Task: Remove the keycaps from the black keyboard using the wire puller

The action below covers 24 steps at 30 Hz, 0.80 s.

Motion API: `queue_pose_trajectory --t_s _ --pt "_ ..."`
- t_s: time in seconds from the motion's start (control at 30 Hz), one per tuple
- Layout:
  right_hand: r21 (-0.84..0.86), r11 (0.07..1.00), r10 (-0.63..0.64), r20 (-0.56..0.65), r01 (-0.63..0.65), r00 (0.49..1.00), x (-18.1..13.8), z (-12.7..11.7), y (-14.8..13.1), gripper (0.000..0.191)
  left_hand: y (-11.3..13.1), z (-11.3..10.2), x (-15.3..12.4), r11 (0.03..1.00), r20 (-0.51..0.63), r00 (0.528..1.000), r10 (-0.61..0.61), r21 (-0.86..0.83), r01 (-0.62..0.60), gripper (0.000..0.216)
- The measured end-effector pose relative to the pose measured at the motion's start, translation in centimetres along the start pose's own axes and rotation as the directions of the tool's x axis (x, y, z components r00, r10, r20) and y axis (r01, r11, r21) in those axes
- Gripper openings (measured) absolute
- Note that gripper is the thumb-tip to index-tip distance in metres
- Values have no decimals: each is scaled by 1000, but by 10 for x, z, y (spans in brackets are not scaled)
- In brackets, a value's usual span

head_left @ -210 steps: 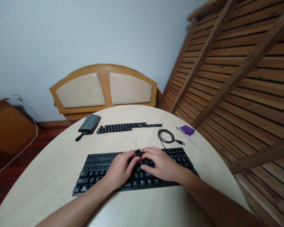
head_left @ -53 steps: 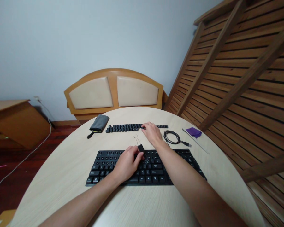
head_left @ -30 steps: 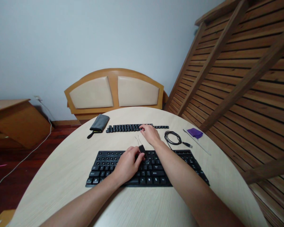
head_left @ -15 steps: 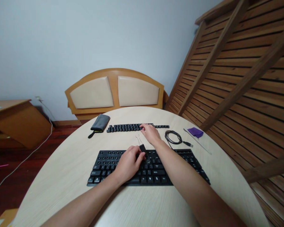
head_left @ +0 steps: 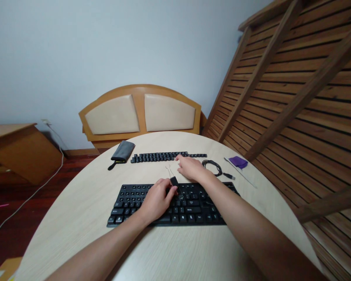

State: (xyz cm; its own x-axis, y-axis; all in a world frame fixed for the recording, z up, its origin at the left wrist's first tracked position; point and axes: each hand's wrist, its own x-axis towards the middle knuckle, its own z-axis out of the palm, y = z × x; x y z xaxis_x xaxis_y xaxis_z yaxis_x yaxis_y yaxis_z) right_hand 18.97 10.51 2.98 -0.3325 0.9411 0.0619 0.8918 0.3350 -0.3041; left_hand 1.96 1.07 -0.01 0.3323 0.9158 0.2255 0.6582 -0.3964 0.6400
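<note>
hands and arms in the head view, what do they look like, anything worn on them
Both arms are bare up to the bottom edge of the picture, with no sleeve in sight. The left hand and the right hand wear no gloves, and no watch, ring or bracelet shows. No markings are visible on the wrists or forearms.

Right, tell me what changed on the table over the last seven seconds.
The right hand left the keyboard, reached out to the row of loose keycaps, and has now drawn back partway toward the keyboard. The left hand kept holding the wire keycap puller on the keys. Pouch, cable and purple cloth stayed put.
</note>
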Motion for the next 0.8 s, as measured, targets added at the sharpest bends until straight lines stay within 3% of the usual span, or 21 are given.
queue_pose_trajectory --t_s 0.1,0.2,0.27,0.37,0.5,0.8 --pt "12 998 -61 54 61 997 -34 -12 1 26 -1 1 0 1000 -6 1000 11 5 -11 25" --pt "113 971 -219 90 209 971 -68 -19 7 23 -2 1 -1 1000 -12 1000 12 -5 -12 24" --pt "203 944 -284 89 262 955 -86 -18 13 28 -3 1 -1 1000 -12 1000 7 -10 -7 24" --pt "308 905 -337 92 295 937 -104 -14 22 50 -2 1 -1 1000 -7 1000 2 -9 -2 24" --pt "288 909 -350 138 301 926 -111 -7 26 68 1 1 0 1000 -10 1000 -13 2 13 24" --pt "259 901 -379 83 347 922 -107 0 22 66 13 0 2 977 -12 1000 -19 -215 16 22"
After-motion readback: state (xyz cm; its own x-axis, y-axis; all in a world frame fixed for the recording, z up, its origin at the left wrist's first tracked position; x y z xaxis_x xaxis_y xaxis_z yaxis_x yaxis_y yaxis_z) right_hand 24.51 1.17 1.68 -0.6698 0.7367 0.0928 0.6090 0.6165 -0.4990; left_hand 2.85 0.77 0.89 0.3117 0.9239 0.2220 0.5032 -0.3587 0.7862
